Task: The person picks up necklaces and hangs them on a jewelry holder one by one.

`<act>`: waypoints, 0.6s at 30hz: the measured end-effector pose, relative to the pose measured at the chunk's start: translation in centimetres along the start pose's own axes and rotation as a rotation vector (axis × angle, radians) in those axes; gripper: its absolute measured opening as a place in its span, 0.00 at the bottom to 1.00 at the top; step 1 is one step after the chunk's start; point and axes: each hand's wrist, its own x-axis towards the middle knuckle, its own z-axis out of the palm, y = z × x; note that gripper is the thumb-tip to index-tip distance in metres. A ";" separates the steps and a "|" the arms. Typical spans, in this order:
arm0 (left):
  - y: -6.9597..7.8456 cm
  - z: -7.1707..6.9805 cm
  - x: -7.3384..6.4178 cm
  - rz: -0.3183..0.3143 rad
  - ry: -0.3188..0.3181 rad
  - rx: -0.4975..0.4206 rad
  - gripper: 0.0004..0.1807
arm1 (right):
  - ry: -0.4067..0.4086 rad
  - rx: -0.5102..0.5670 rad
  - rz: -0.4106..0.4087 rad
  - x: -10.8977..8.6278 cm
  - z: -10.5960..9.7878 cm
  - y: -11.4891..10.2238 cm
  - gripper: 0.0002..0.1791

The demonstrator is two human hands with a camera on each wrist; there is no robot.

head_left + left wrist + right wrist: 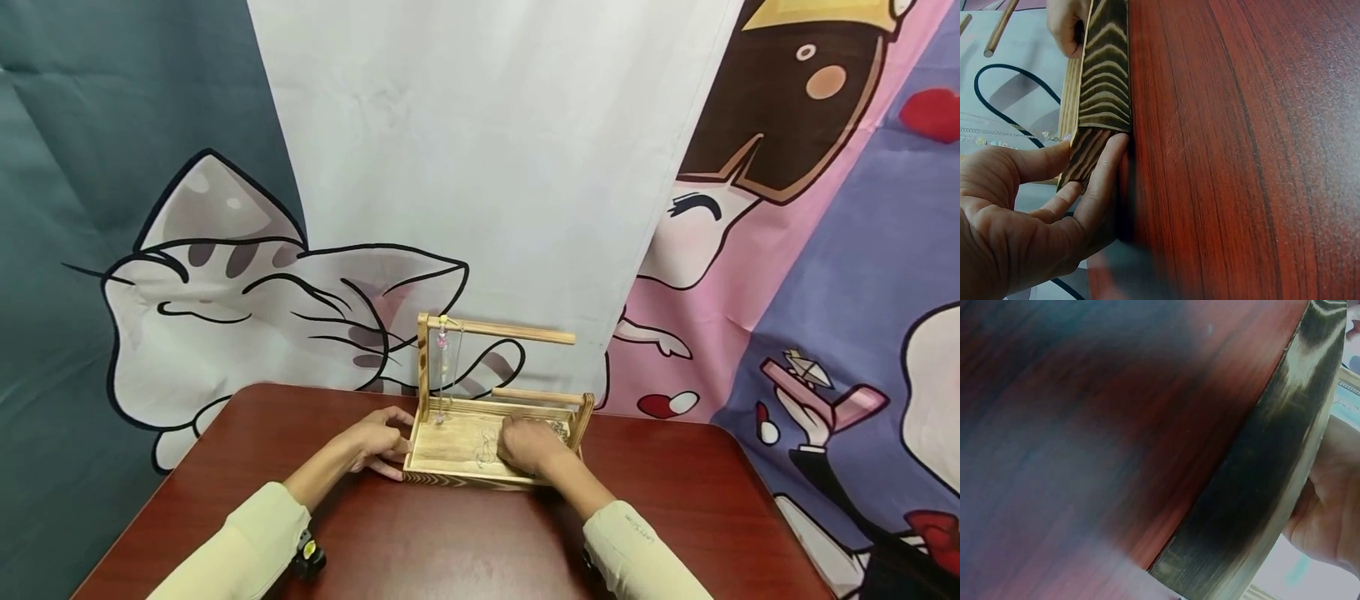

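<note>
A wooden jewelry stand has a shallow tray (450, 454) with dark-grained outer sides. My left hand (381, 443) holds the tray's left end; in the left wrist view the thumb lies at the rim and the fingers (1100, 178) press the outer side. Inside the tray, toward its right part, my right hand (528, 444) reaches down with bent fingers, their tips hidden. A thin chain (486, 450) lies loose just left of that hand, and more chain (559, 429) is bunched beyond it. I cannot tell what the right fingers hold.
Beaded necklaces (442, 358) hang near the left post from the stand's upper bar (517, 332). A shorter, lower bar (536, 395) extends from the right post. The stand sits on a reddish-brown table (450, 542), with a printed cartoon curtain (480, 167) behind.
</note>
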 end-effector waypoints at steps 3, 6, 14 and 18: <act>-0.1 0.0 -0.1 -0.013 0.001 -0.003 0.32 | -0.018 0.016 -0.008 0.2 0.2 0.1 0.12; 0.2 0.0 0.0 -0.012 -0.001 -0.001 0.31 | -0.012 0.091 -0.020 0.7 -0.3 0.7 0.05; 0.1 -0.1 -0.1 -0.013 0.007 0.002 0.31 | 0.054 0.255 -0.061 1.1 -3.3 -0.8 0.07; 0.1 -0.1 -0.1 -0.005 -0.002 0.002 0.32 | 0.071 0.239 -0.043 1.5 -2.3 -1.0 0.07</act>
